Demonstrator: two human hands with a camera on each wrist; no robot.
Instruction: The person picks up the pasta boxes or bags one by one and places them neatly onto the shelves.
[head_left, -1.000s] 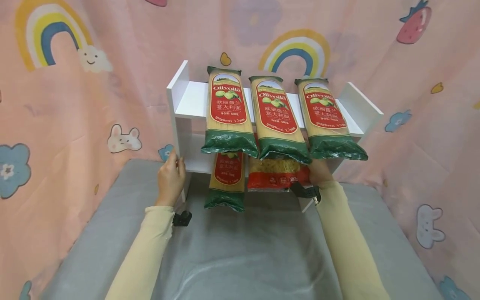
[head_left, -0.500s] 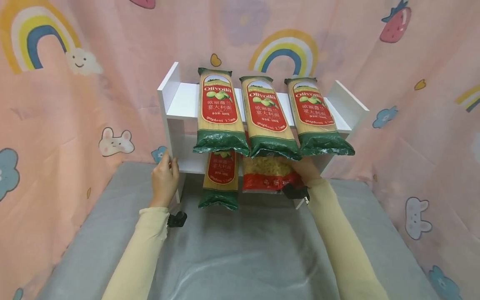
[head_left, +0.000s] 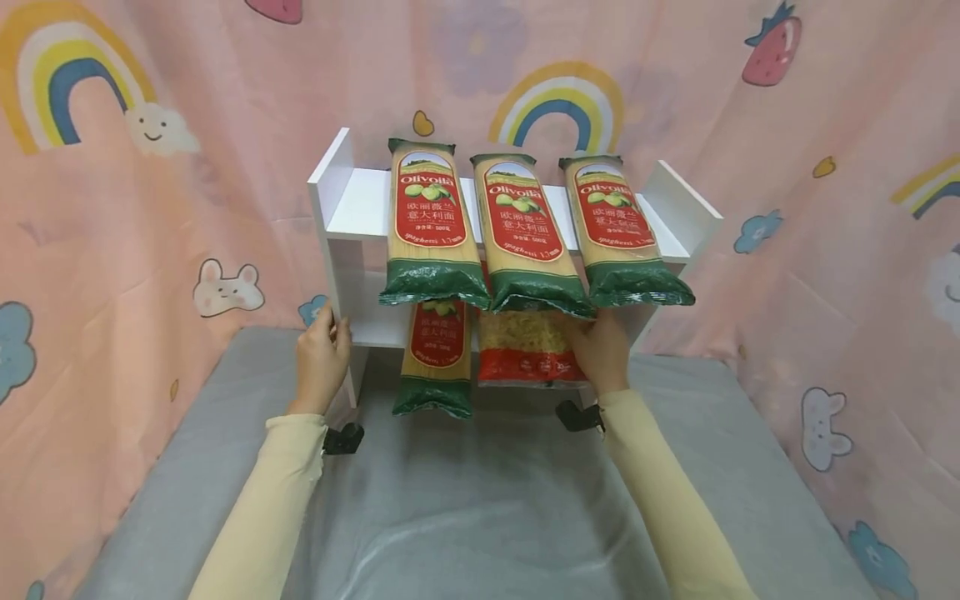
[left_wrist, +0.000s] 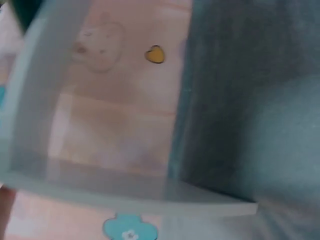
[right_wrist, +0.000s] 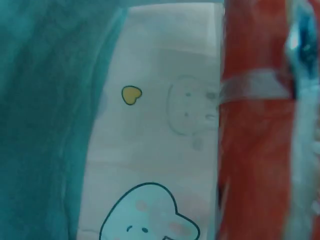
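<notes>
In the head view, my left hand (head_left: 320, 364) grips the front edge of the left side panel of a white two-tier shelf (head_left: 360, 204). My right hand (head_left: 606, 354) holds the right edge of a red-and-clear bag of yellow pasta (head_left: 528, 333) on the lower tier; its fingertips are partly hidden. Left of that bag lies a spaghetti packet (head_left: 437, 358), its green end jutting past the tier. Above, three more spaghetti packets lean out over the front: left (head_left: 431, 217), middle (head_left: 528, 225) and right (head_left: 622, 221). The right wrist view shows the bag's red film (right_wrist: 257, 150) close up.
A grey cloth (head_left: 465, 508) covers the surface under the shelf. Behind hangs a pink patterned curtain (head_left: 247, 108). The left wrist view catches white shelf panels (left_wrist: 125, 192) and the cloth.
The head view has shifted, so the scene slides left. My right hand has moved left relative to the shelf and shows more fully beside the pasta bag. My left hand stays on the panel.
</notes>
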